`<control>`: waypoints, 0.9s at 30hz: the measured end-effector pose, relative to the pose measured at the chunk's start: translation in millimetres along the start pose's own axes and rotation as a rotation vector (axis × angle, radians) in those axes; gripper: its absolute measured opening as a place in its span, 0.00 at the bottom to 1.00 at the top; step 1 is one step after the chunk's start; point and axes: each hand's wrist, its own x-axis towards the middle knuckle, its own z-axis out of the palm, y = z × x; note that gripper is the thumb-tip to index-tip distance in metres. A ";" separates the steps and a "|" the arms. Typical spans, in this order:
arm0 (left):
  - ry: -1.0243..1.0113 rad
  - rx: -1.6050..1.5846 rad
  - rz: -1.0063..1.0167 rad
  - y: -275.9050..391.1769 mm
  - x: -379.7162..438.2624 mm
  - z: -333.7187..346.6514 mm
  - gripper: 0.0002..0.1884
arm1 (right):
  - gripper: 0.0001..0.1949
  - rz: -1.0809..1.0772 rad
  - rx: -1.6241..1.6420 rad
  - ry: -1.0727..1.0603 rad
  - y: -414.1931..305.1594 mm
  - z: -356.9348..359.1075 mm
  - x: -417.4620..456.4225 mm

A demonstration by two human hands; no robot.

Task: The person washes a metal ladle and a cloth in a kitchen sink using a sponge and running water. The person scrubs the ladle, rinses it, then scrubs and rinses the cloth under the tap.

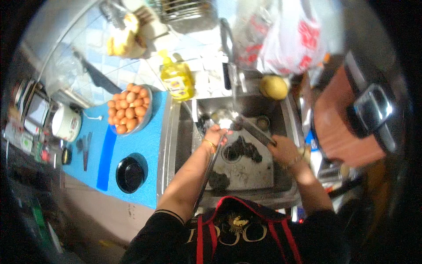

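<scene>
My left hand is closed on a long thin dark handle, which slants down toward my body. A dark-handled utensil sits in my right hand, its handle angled up and left. The metal parts meet in a bright glare under the running tap, so their exact shapes cannot be told. Both hands are over a stainless steel sink. Dark wet scraps lie around the drain at its bottom.
On the blue mat at left are a bowl of brown eggs and a black bowl. A yellow soap bottle, a round yellow fruit or vegetable and white plastic bags stand behind the sink. A cleaver lies on a board at right.
</scene>
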 end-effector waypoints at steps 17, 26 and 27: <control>-0.083 0.423 -0.215 -99.2 -27.2 -8.0 0.17 | 0.09 -0.668 0.960 -0.005 -259.2 -91.3 101.0; 0.182 0.726 0.211 -146.5 -20.0 -61.4 0.18 | 0.07 -0.564 1.377 -0.184 -389.1 -137.8 182.8; 0.185 0.707 0.204 -144.2 -23.3 -64.6 0.18 | 0.07 -0.548 1.395 -0.197 -394.4 -138.5 189.2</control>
